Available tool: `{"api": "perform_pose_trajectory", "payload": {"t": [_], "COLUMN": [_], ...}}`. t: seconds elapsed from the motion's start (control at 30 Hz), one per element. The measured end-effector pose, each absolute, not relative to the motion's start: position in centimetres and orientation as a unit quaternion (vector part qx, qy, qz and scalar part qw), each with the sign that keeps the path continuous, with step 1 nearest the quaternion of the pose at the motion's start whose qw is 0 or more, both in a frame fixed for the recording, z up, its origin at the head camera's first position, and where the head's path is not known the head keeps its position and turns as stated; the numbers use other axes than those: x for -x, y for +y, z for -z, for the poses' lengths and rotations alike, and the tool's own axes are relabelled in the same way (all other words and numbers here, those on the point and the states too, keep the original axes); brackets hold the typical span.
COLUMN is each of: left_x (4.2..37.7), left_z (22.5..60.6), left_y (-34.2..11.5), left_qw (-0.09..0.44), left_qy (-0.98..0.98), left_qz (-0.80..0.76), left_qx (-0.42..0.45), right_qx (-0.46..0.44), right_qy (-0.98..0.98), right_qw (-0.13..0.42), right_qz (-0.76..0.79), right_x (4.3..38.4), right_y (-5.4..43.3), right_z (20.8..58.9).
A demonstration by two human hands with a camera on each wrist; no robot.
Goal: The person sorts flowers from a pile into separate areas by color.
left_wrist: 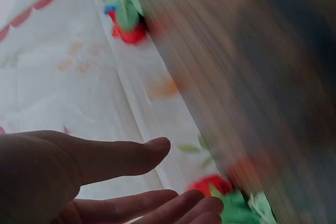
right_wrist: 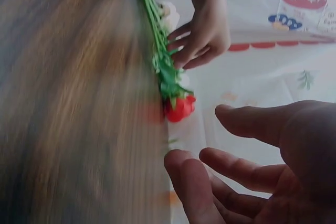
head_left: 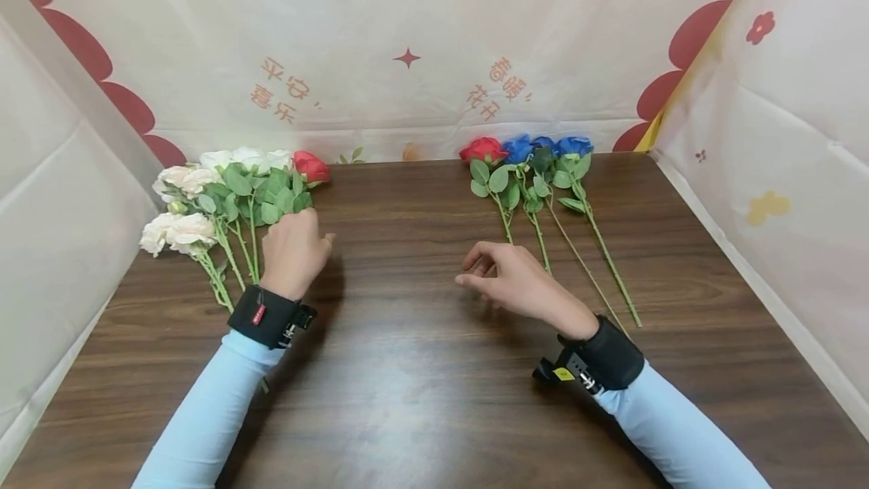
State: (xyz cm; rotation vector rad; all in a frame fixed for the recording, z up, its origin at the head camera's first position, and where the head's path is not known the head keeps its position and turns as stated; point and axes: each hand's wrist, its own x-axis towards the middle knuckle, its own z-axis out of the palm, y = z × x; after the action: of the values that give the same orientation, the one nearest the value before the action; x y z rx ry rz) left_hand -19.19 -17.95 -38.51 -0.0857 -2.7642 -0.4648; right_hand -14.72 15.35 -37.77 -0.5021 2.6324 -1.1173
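Note:
At the left of the table lies a group of artificial flowers: a red rose (head_left: 311, 167), white flowers (head_left: 247, 159) and pale cream flowers (head_left: 183, 232) on green stems. My left hand (head_left: 293, 251) is over the stems below the red rose. In the left wrist view its thumb and fingers are apart and nothing shows between them. My right hand (head_left: 517, 278) hovers with loosely bent fingers beside the right-hand stems, holding nothing. Those stems carry another red rose (head_left: 483, 149) and blue roses (head_left: 573, 146). My left hand and wrist hide part of the left-hand stems.
The dark wooden table (head_left: 407, 308) has a printed white cloth (head_left: 407, 13) standing along its back edge. More cloth rises at the left side (head_left: 61, 164) and the right side (head_left: 781, 142). Both wrists wear black straps with cameras.

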Motion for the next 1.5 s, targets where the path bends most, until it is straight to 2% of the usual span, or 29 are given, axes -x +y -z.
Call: {"api": "perform_pose_trajectory", "payload": {"t": [0.23,0.7,0.93,1.3,1.5], "left_x": [20.1,21.0,21.2,21.1,20.5], "left_z": [38.3,39.1,39.4,39.2,37.8], "left_y": [-21.0,-23.2,-23.8,-23.9,-23.9], "left_qw": [0.175,0.078,0.052,0.045,0.086], "left_qy": [-0.975,-0.987,-0.989,-0.988,-0.984], "left_qz": [0.139,0.14,0.136,0.144,0.154], "left_qx": [-0.006,-0.018,-0.021,-0.015,0.001], "right_qx": [0.21,0.244,0.25,0.252,0.251], "right_qy": [0.894,0.891,0.891,0.89,0.892], "right_qw": [0.13,0.128,0.127,0.132,0.132], "right_qz": [0.374,0.36,0.356,0.355,0.352], "right_x": [13.6,12.6,12.7,12.7,12.9], "right_y": [14.3,13.8,13.7,13.6,13.7], "right_z": [37.4,37.0,37.1,37.3,37.5]}}
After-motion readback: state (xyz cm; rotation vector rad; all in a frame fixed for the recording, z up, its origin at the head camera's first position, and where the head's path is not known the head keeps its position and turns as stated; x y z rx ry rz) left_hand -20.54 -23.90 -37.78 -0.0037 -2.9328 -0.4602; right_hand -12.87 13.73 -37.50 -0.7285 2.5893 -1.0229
